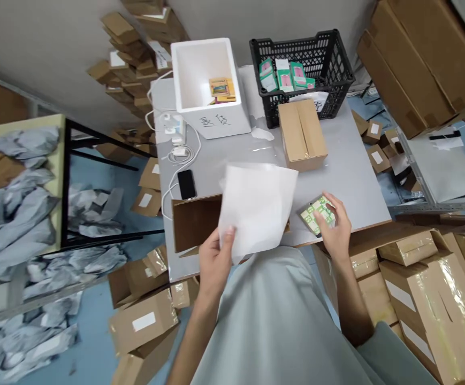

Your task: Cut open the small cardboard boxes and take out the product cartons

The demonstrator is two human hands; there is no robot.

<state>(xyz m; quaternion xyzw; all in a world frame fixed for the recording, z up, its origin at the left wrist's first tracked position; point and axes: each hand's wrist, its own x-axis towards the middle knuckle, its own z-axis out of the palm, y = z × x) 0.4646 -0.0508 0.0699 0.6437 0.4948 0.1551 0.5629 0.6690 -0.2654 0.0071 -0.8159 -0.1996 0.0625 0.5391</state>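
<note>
Pinching one white sheet point(258, 208) by its near left edge, the left hand point(216, 256) has a narrow grip; the right hand point(335, 230) holds one green-patterned box point(308, 217) near the right-hand near edge of the tabletop point(348, 171). A loosened hold could drop the box off that edge. Beyond: one phone point(187, 184), one closed carton point(296, 131), one foam box point(234, 124), one plastic crate point(271, 109).

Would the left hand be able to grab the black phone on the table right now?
Probably not straight away: the left hand is holding the white sheet, and the open cardboard box lies between that hand and the phone.
</note>
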